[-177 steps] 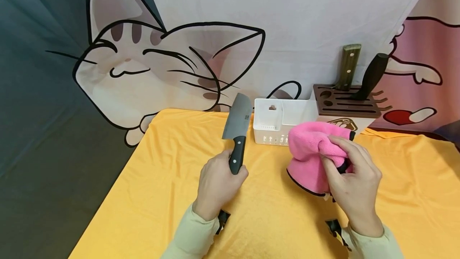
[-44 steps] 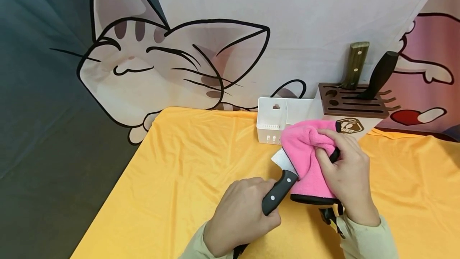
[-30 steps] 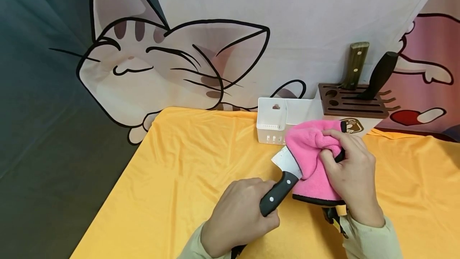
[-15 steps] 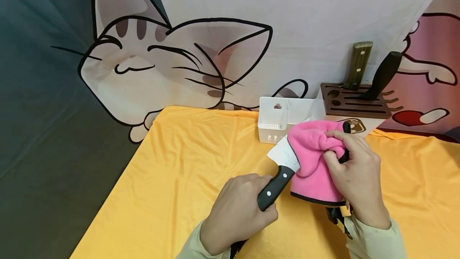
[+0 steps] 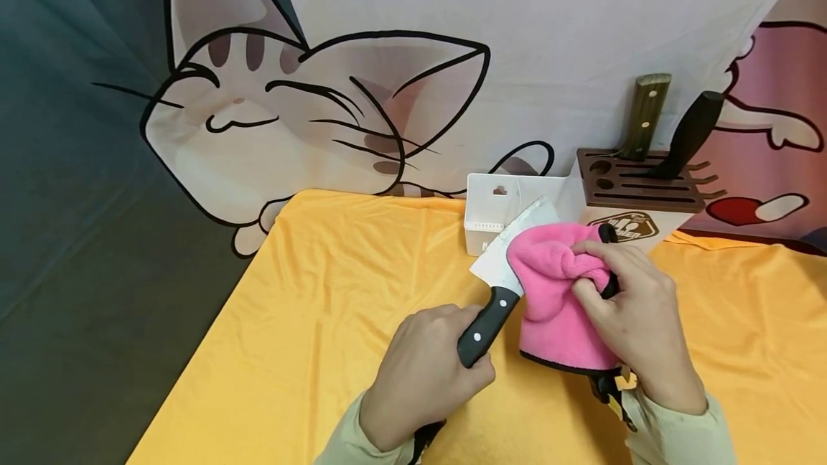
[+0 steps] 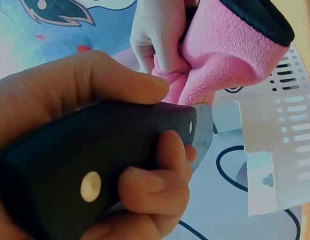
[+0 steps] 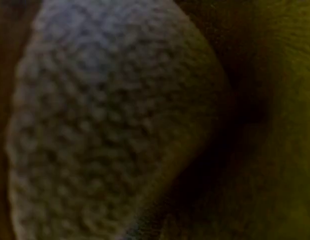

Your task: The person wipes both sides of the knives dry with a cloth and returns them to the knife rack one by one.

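In the head view my left hand (image 5: 426,372) grips the black riveted handle of a cleaver (image 5: 500,264), its broad blade slanting up and right. My right hand (image 5: 636,318) pinches a bunched pink cloth (image 5: 562,307) with black edging. The cloth lies over the right side of the blade and hides part of it; its lower end hangs down. Up close in the left wrist view, the fingers of my left hand (image 6: 155,195) wrap the handle, with the pink cloth (image 6: 229,55) beyond. Dark, blurred fabric of the cloth (image 7: 105,125) fills much of the right wrist view.
Behind the cloth stands a white knife holder (image 5: 487,207) with a brown slotted top (image 5: 639,189). A wooden-handled knife (image 5: 646,117) and a black-handled one (image 5: 691,131) stand in its slots. A yellow cloth (image 5: 310,321) covers the table; a cat-printed curtain (image 5: 271,142) hangs behind.
The cleaver, first held upright apart from the cloth, came to be tilted under it. Lately my left hand has shifted slightly up and left, and more blade shows beside the cloth.
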